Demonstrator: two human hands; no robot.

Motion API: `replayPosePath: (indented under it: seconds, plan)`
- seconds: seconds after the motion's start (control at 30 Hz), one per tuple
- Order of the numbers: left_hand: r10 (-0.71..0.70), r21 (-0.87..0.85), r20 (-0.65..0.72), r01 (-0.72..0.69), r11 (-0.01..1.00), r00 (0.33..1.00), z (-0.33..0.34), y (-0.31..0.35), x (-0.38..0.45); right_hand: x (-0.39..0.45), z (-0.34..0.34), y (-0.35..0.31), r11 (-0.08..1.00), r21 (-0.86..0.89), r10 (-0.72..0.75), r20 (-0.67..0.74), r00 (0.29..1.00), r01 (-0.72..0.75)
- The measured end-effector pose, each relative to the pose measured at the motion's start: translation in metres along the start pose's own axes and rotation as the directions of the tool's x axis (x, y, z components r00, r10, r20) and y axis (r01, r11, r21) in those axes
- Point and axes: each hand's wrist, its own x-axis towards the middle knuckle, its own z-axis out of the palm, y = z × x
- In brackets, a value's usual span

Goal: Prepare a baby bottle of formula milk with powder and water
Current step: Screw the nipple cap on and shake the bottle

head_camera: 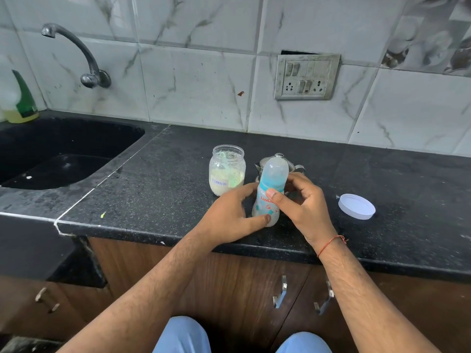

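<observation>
A baby bottle (270,189) with a teal collar and a clear cap stands on the black counter (158,189), whitish liquid inside. My left hand (229,215) wraps its lower body, thumb on the base. My right hand (298,205) grips it near the collar, thumb across the printed front. To the left stands an open glass jar (226,173) labelled "Formula", part full of pale powder with a green scoop inside. A small steel kettle (293,165) sits behind the bottle, mostly hidden.
The jar's white lid (356,206) lies on the counter at the right. A black sink (58,159) with a wall tap (76,52) is at the left, a green-capped soap bottle (19,103) in the corner. A switch panel (305,76) is on the tiled wall.
</observation>
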Motion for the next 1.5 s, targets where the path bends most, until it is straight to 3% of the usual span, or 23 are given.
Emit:
replayPosePath:
  seconds: [0.13,0.3,0.53,0.67,0.87,1.07,1.23,1.33,1.5]
  plan:
    - [0.017,0.041,-0.046,-0.015,0.999,0.999,0.0,0.007,0.0,0.001,0.001,0.002,0.999,-0.038,-0.002,0.008,1.0,0.003]
    - [0.017,-0.088,0.014,-0.015,0.996,1.0,-0.001,0.005,-0.002,0.001,-0.001,0.002,0.998,-0.054,-0.01,0.017,1.0,0.011]
    - [0.015,-0.072,-0.043,-0.018,0.997,0.999,0.001,0.014,-0.003,0.0,0.0,0.0,0.999,-0.04,-0.014,0.02,1.0,0.015]
    - [0.014,-0.133,-0.004,-0.014,0.991,1.0,-0.001,0.007,-0.003,0.0,-0.001,0.002,0.999,-0.047,-0.009,0.023,1.0,0.01]
    - [-0.011,-0.052,-0.076,0.007,0.999,0.997,0.001,0.015,-0.004,0.0,0.0,-0.001,0.999,-0.052,-0.013,0.022,1.0,0.014]
    - [0.006,-0.137,0.01,-0.004,0.991,1.0,-0.001,0.005,-0.003,0.001,0.0,-0.001,0.999,-0.044,-0.017,0.021,1.0,0.018]
    - [0.011,-0.022,-0.057,-0.012,1.0,0.998,0.0,0.016,-0.005,0.001,0.001,-0.001,0.999,-0.044,-0.013,0.022,1.0,0.014]
    - [0.054,-0.064,-0.027,-0.056,0.996,0.998,0.0,0.015,-0.007,0.001,0.0,-0.001,0.999,-0.038,-0.009,0.029,1.0,0.01]
    - [0.005,-0.046,-0.03,-0.006,0.999,1.0,0.0,0.012,-0.005,0.0,0.001,-0.002,1.0,-0.012,0.007,0.024,1.0,-0.007]
